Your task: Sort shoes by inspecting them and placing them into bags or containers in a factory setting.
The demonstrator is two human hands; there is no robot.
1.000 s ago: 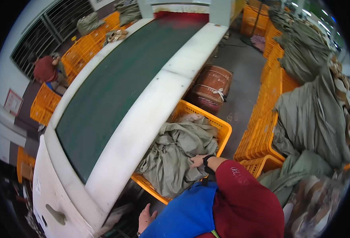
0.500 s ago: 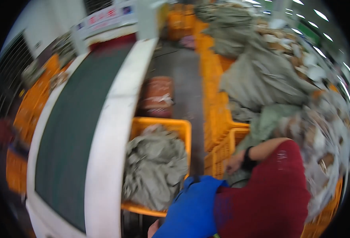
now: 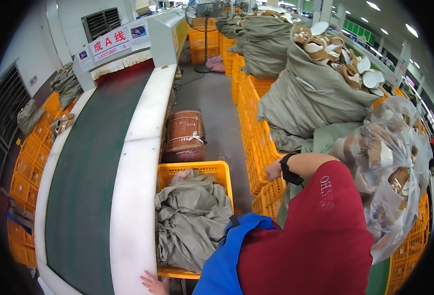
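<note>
At the lower edge, my left hand (image 3: 154,283) has its fingers spread at the white border (image 3: 134,221) of a green conveyor belt (image 3: 86,196). Just right of it, an orange crate (image 3: 229,179) holds a crumpled grey-green cloth sack (image 3: 195,216). My right hand (image 3: 274,169), below a black wristband, is curled closed beside stacked orange crates (image 3: 256,147). Its fingertips are hidden, so whether it grips a crate rim cannot be seen. A red sleeve and blue apron cover much of the lower middle.
A large grey sack (image 3: 320,93) of shoes leans over the crates on the right, near a clear plastic bag (image 3: 393,172) of shoes. A strapped brown bundle (image 3: 185,135) stands on the aisle floor. Loose shoes (image 3: 62,123) lie on the belt's far-left border.
The view has shifted and become sharper. My right hand has moved forward and slightly left along the crates. My left hand, barely showing before, now appears spread at the belt's border.
</note>
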